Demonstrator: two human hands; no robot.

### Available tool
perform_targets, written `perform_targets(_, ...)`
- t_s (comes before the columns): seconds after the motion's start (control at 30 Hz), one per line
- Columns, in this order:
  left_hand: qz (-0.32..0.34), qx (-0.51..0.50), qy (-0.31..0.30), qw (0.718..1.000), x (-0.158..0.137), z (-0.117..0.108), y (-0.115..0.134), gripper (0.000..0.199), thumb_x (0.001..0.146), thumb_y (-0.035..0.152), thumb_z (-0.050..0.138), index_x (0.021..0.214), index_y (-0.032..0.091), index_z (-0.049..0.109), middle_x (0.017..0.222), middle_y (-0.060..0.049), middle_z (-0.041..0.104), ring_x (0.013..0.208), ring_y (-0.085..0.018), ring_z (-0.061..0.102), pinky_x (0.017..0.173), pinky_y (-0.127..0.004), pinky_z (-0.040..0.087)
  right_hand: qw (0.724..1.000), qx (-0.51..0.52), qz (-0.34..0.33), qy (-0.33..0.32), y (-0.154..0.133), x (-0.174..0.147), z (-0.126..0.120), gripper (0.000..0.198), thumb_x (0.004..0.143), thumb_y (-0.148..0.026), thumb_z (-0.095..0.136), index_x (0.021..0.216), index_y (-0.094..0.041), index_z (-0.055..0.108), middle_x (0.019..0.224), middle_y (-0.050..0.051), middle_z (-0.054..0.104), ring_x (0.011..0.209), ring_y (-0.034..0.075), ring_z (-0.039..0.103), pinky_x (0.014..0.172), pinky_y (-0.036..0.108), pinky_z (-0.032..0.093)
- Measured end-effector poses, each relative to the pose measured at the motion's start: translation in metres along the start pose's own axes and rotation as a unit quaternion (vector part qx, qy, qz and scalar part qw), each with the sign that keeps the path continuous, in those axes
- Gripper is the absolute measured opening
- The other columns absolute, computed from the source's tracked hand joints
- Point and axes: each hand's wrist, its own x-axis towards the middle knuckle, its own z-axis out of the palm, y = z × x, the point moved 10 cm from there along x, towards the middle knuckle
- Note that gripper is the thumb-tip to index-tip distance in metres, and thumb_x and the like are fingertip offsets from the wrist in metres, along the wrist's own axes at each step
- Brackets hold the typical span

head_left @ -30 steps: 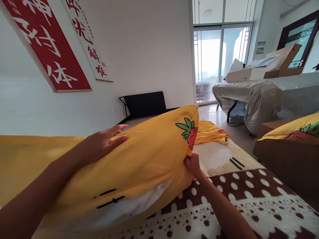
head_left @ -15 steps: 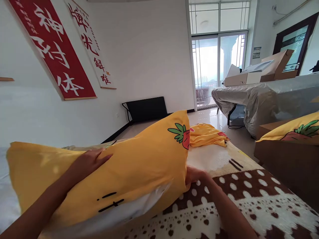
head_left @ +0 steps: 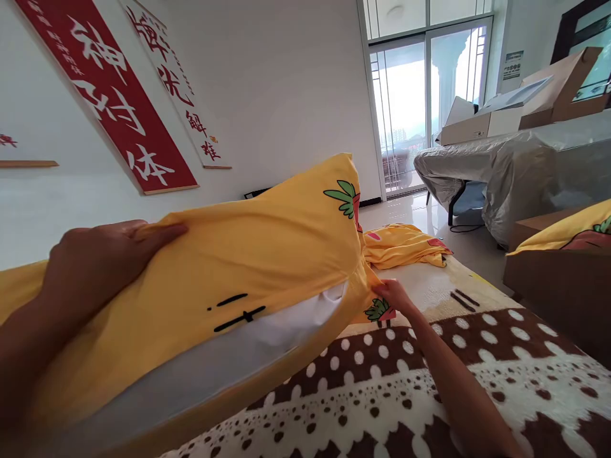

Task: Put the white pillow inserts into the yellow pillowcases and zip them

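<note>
Two hands worked one yellow pillowcase [head_left: 267, 254] with a white pillow [head_left: 229, 366] half showing through its open lower edge, the whole bundle held up off the brown-and-cream spotted blanket [head_left: 429, 394]. At the left, the left hand [head_left: 95, 267] lay near the camera, its palm and fingers pressed flat on the upper side of the case, gripping a fold of cloth along the top edge as far as could be seen. Across the middle, the case ran up toward the far corner, where a strawberry print sat near the seam, and the white filling bulged from the opening underneath. Further right, the right hand [head_left: 391, 296] was closed on the lower corner of the case, pinching the fabric beside a second strawberry print, just above the blanket. The step in hand looked like drawing the cover over the pillow, with the stuffing not yet fully inside. The next move would probably call for a firm hold on both edges and a shake or pull, so that the filling slides into the far corners and the opening can close over it. Beyond the right hand lay a crumpled yellow cloth [head_left: 405, 245] on the bed, and at the far right another yellow pillow [head_left: 568, 232] rested on a brown box [head_left: 558, 286].
</note>
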Motion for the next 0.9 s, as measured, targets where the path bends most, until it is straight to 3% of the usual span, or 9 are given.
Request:
perform_targets(0.2,0.049,-0.042,-0.143,0.988,-0.041,0.059,0.035,0.064,0.080,0.075,0.023,0.077,0.022,0.059,0.069,-0.004,0.058,0.068,-0.023,0.050,0.058,-0.027,0.032,0.987,-0.045,0.043,0.146,-0.001,-0.006,-0.041,0.014,0.072,-0.024,0.050,0.071,-0.014,0.060,0.065,0.004,0.060,0.061,0.014,0.049,0.057,0.024,0.034)
perform_targets(0.37,0.092,-0.043,-0.155,0.983,-0.054,0.086,0.053,0.061,0.082,0.072,0.023,0.070,0.022,0.056,0.066,-0.004,0.063,0.068,-0.024,0.055,0.057,-0.027,0.032,0.975,-0.021,-0.056,0.212,-0.092,-0.037,-0.062,0.020,0.084,-0.025,0.043,0.090,-0.016,0.060,0.088,0.007,0.063,0.083,0.016,0.056,0.077,0.027,0.041)
perform_targets(0.4,0.085,-0.038,-0.152,0.984,-0.052,0.088,0.052,0.061,0.081,0.073,0.023,0.067,0.022,0.054,0.064,-0.004,0.062,0.066,-0.024,0.055,0.056,-0.027,0.032,0.973,-0.005,-0.135,0.186,-0.125,-0.047,-0.058,0.020,0.086,-0.025,0.043,0.091,-0.016,0.060,0.086,0.006,0.062,0.082,0.016,0.056,0.077,0.027,0.041)
perform_targets(0.47,0.077,-0.033,-0.154,0.984,-0.048,0.090,0.049,0.060,0.082,0.072,0.021,0.062,0.022,0.047,0.060,-0.003,0.060,0.064,-0.024,0.054,0.056,-0.028,0.033,0.954,0.001,-0.300,0.027,-0.186,-0.076,-0.027,0.017,0.086,-0.025,0.047,0.091,-0.019,0.062,0.084,0.004,0.063,0.082,0.015,0.057,0.080,0.026,0.042)
perform_targets(0.57,0.072,-0.033,-0.162,0.984,-0.050,0.096,0.041,0.057,0.085,0.067,0.017,0.067,0.022,0.047,0.066,-0.005,0.061,0.069,-0.024,0.055,0.059,-0.030,0.038,0.882,-0.074,-0.417,-0.206,-0.220,-0.121,0.024,0.012,0.082,-0.026,0.058,0.090,-0.021,0.064,0.087,0.002,0.065,0.089,0.015,0.058,0.089,0.027,0.039)
perform_targets(0.67,0.102,-0.057,-0.122,0.986,-0.065,0.099,0.039,0.055,0.090,0.058,0.017,0.104,0.020,0.055,0.110,-0.011,0.063,0.102,-0.027,0.057,0.082,-0.037,0.043,0.873,-0.157,-0.388,-0.252,-0.203,-0.120,0.035,0.011,0.077,-0.025,0.064,0.087,-0.020,0.065,0.092,0.003,0.067,0.094,0.017,0.058,0.095,0.031,0.035)
perform_targets(0.73,0.169,-0.054,-0.062,0.982,-0.086,0.098,0.051,0.056,0.092,0.052,0.018,0.131,0.021,0.042,0.139,-0.012,0.046,0.129,-0.027,0.040,0.100,-0.044,0.033,0.886,-0.203,-0.339,-0.244,-0.185,-0.105,0.032,0.011,0.074,-0.022,0.066,0.085,-0.020,0.065,0.092,0.003,0.067,0.093,0.019,0.059,0.093,0.034,0.036)
perform_targets(0.8,0.260,-0.029,-0.021,0.965,-0.116,0.103,0.072,0.057,0.092,0.050,0.021,0.141,0.023,0.033,0.149,-0.011,0.034,0.139,-0.028,0.026,0.106,-0.050,0.024,0.888,-0.247,-0.301,-0.244,-0.170,-0.095,0.032,0.011,0.070,-0.019,0.069,0.080,-0.019,0.065,0.089,0.004,0.067,0.090,0.020,0.060,0.091,0.036,0.037)
perform_targets(0.9,0.396,-0.007,0.001,0.918,-0.167,0.115,0.110,0.059,0.090,0.052,0.031,0.143,0.026,0.033,0.151,-0.010,0.030,0.138,-0.030,0.027,0.105,-0.052,0.023,0.879,-0.285,-0.269,-0.271,-0.159,-0.093,0.037,0.008,0.068,-0.017,0.070,0.073,-0.018,0.063,0.083,0.004,0.067,0.085,0.021,0.060,0.089,0.037,0.037)
